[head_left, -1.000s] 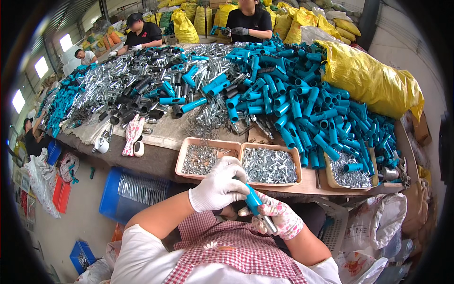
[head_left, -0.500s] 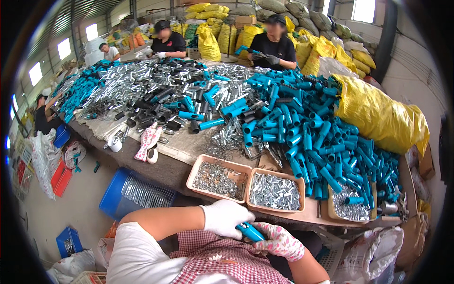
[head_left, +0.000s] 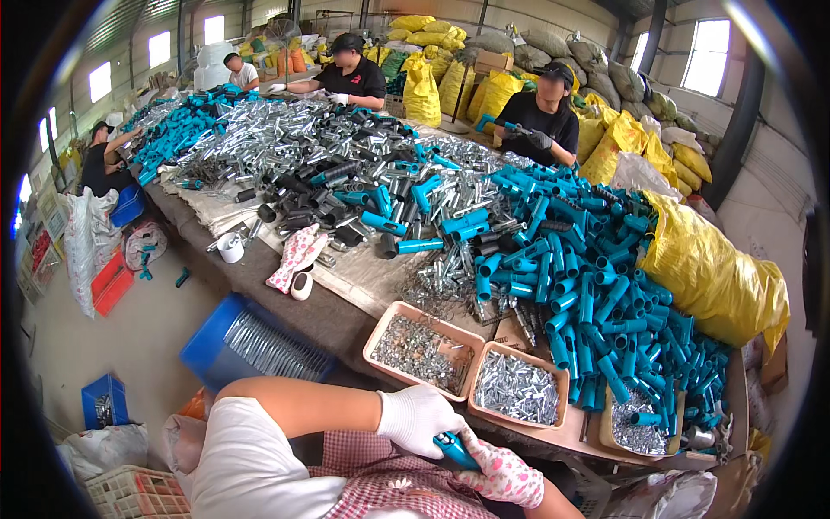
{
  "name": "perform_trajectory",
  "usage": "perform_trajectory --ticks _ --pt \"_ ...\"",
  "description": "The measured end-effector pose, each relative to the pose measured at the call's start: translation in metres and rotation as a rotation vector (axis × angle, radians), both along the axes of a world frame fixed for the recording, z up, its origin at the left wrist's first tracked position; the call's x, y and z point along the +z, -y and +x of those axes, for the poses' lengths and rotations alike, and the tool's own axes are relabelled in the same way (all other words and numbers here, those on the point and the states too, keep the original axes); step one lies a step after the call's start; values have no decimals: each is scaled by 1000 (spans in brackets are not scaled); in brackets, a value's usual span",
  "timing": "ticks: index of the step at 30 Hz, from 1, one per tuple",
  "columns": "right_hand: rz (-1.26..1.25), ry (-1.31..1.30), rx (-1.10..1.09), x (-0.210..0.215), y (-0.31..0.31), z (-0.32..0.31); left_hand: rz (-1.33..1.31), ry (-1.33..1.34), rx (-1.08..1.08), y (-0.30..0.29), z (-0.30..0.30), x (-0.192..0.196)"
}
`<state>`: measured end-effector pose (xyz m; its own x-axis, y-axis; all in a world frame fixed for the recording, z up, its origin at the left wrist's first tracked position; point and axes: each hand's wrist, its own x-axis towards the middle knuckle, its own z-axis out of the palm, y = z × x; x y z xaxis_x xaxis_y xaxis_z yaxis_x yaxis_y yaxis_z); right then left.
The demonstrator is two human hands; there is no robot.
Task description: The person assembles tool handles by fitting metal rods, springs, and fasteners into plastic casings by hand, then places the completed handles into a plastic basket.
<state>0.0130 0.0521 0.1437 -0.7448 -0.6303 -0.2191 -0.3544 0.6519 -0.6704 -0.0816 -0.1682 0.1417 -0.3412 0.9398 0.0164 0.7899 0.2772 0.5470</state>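
- While the left hand [head_left: 421, 421], in a white glove, is closed around the upper end of a teal tube [head_left: 455, 451], the right hand [head_left: 506, 476], in a glove with pink flowers, holds its lower part.
- Both hands are close together, with the tube between them; some of the fingers are hidden.
- This tube is in front of the checked apron [head_left: 389, 489], on the person's side of the desk [head_left: 581, 432].
- Near the desk's front edge, the left tray [head_left: 413, 381] contains small metal pieces, and the middle tray [head_left: 510, 417], just beside it, contains short metal pins.
- Further right, a third tray [head_left: 606, 426] is partly covered by a large heap of teal tubes [head_left: 605, 303].
- Against this heap lies a yellow sack [head_left: 713, 268].
- To the left, a blue bin [head_left: 207, 355] holds thin metal rods.
- Across the desk, a co-worker [head_left: 540, 121] wears a black shirt and dark gloves.
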Motion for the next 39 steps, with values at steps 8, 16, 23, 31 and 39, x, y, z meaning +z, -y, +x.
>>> perform_trajectory --ticks 8,16,23,31,39 --pt "-1455 827 -576 -18 4 4 2 -678 748 53 -161 -2" --pt "-1630 1109 -542 -27 3 0 148 -498 1022 101 -276 -71" --pt "-1680 1158 -459 -32 7 3 816 444 770 78 -214 -21" --pt "-1532 1227 -430 -30 24 18 716 894 441 24 -61 -18" --pt "-1621 1138 -460 -39 36 23 1124 1496 337 -22 15 -36"
